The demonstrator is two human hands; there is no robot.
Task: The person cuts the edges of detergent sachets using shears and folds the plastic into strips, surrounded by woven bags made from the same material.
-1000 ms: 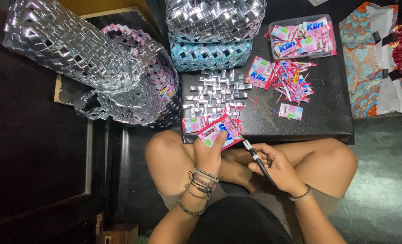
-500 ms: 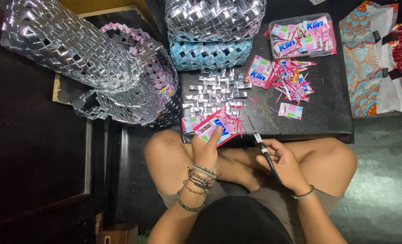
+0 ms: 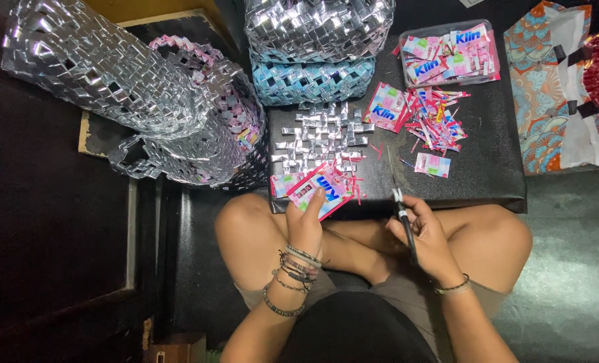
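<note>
My left hand [image 3: 307, 225] holds a pink and blue sachet wrapper [image 3: 321, 191] over the near edge of a low black table [image 3: 488, 168]. My right hand [image 3: 426, 235] grips black-handled scissors [image 3: 399, 202], blades pointing away toward the table, a short gap to the right of the wrapper. A flat silver woven mat [image 3: 323, 138] lies on the table just beyond the wrapper. My crossed bare legs lie under both hands.
Cut wrapper strips [image 3: 437, 121] and a clear tray of wrappers [image 3: 451, 54] sit at the table's far right. Silver and blue woven baskets [image 3: 313, 47] stand at the back, a large silver woven bag [image 3: 104, 74] at left, and a patterned cloth bag [image 3: 558, 101] at right.
My right hand with the scissors has moved right, away from the wrapper. The left hand has lifted the wrapper slightly toward the table.
</note>
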